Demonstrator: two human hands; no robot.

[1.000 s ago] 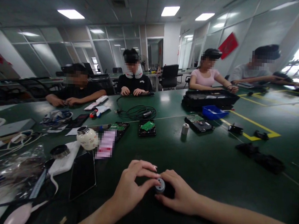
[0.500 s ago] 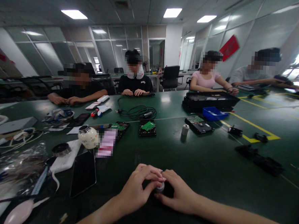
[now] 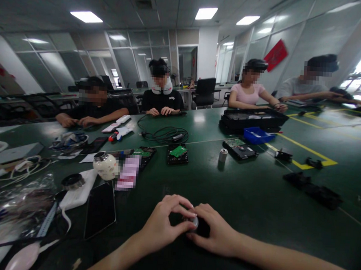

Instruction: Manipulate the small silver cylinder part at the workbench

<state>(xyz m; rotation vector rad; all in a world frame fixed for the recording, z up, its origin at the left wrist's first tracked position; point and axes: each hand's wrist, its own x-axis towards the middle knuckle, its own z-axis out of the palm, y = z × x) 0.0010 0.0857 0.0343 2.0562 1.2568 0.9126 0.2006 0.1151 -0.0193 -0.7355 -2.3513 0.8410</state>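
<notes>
My left hand (image 3: pixel 163 221) and my right hand (image 3: pixel 216 230) meet near the front edge of the green table. Between them is a small grey cylinder (image 3: pixel 195 222) with a round pale top; most of it is hidden by fingers. The right hand's thumb and fingers curl around its side. At its top, my left thumb and fingertips are pinched close together. Farther out stands a silver cylinder (image 3: pixel 223 155) of similar size, upright. Behind it and to the right lies a hard drive (image 3: pixel 240 149) with its circuit board showing.
A second hard drive (image 3: pixel 177 154) and a coiled black cable (image 3: pixel 165 135) lie ahead. On the left are a dark tablet (image 3: pixel 101 209), a cream jar (image 3: pixel 105 166) and plastic bags (image 3: pixel 17 206). Black plastic parts (image 3: pixel 313 190) and a blue tray (image 3: pixel 257 136) sit rightward. Several people work opposite.
My left index finger has lifted and arched slightly, exposing more of the cylinder's pale top. My right hand stays around the cylinder. The view has shifted slightly.
</notes>
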